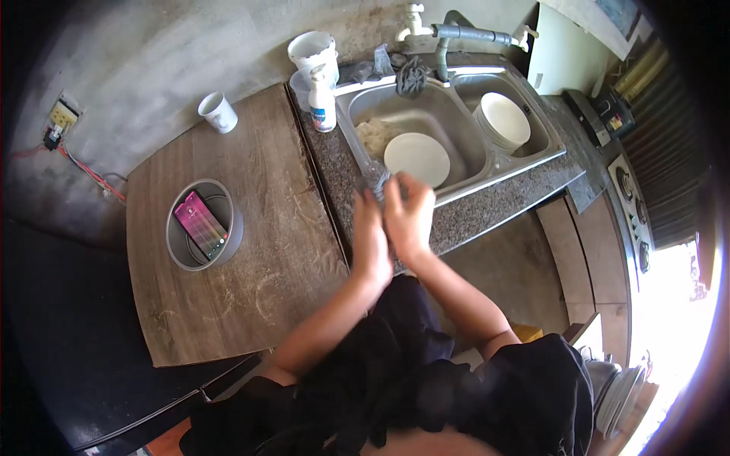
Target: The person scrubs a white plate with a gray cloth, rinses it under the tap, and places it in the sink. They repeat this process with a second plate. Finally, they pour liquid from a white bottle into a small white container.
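My left hand (370,236) and my right hand (409,215) are close together over the front left edge of the double-basin steel sink (467,114). Both are blurred, so I cannot tell whether either grips anything. A grey metallic-looking scourer (376,175) shows just beyond the fingers, at the sink's rim. Behind my right hand a white plate (417,159) lies in the left basin, beside a pale, crumpled mesh-like wad (376,135). A stack of white plates (505,121) stands in the right basin.
A white pump bottle (322,105) and a white bucket (312,52) stand left of the sink. On the wooden board (274,239) are a white mug (218,113) and a round grey pan (236,228) holding a lit phone (201,223). Grey pipe taps (470,34) overhang the sink.
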`<state>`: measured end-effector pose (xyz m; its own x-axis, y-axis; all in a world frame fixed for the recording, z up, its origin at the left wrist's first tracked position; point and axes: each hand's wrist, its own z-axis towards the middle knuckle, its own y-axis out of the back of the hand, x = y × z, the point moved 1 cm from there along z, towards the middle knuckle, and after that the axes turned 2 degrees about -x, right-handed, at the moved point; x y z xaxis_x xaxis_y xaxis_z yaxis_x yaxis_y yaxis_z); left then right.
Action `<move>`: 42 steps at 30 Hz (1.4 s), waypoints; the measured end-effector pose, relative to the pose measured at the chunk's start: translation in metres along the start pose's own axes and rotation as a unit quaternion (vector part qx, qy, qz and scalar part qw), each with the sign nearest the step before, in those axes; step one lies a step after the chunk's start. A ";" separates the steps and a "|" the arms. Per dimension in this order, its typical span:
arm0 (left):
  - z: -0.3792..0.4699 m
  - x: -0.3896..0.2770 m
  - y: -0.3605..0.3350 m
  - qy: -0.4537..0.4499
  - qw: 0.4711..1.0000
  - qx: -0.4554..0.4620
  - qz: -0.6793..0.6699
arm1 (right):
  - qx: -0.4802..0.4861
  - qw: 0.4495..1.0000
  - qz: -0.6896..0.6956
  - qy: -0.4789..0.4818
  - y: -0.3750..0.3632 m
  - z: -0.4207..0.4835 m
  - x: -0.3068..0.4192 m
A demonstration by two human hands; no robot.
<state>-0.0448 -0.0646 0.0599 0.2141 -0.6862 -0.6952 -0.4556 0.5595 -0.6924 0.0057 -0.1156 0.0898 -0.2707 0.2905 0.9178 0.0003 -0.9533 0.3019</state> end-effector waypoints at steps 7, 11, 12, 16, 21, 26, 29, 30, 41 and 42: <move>0.042 -0.002 -0.020 0.052 0.990 0.055 -0.122 | 0.057 0.986 -0.002 0.159 0.024 0.015 0.015; 0.033 0.013 -0.056 0.107 0.988 -0.011 -0.113 | 0.030 0.982 -0.093 0.161 0.031 0.082 -0.021; 0.027 0.016 -0.069 0.134 0.981 -0.019 -0.142 | 0.011 0.983 -0.093 0.158 0.032 0.103 -0.020; 0.078 0.053 -0.026 0.130 0.946 0.180 -0.238 | 0.077 0.962 -0.042 0.259 0.038 0.076 -0.003; 0.080 0.025 -0.045 0.124 0.984 0.059 -0.117 | 0.097 0.962 -0.131 0.221 0.048 0.114 -0.053; 0.074 0.034 -0.083 0.116 0.986 -0.039 -0.113 | 0.047 0.968 -0.023 0.244 0.032 0.124 -0.023; 0.105 0.068 -0.026 0.109 0.952 0.171 -0.228 | 0.167 0.937 0.009 0.308 0.036 0.087 -0.017; 0.099 0.060 -0.031 0.124 0.956 0.148 -0.221 | 0.175 0.920 -0.026 0.349 0.033 0.090 -0.029; 0.136 0.102 -0.044 0.073 0.976 -0.203 -0.034 | 0.230 0.901 -0.175 0.323 0.050 0.140 -0.136; 0.146 0.116 -0.023 0.065 0.978 -0.195 -0.033 | 0.239 0.911 -0.172 0.289 0.057 0.149 -0.140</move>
<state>0.1170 -0.0889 -0.0330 0.1540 -0.7816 -0.6045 -0.7447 0.3102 -0.5909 0.1874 -0.1982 0.0171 -0.7953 0.3421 0.5005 0.2014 -0.6296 0.7504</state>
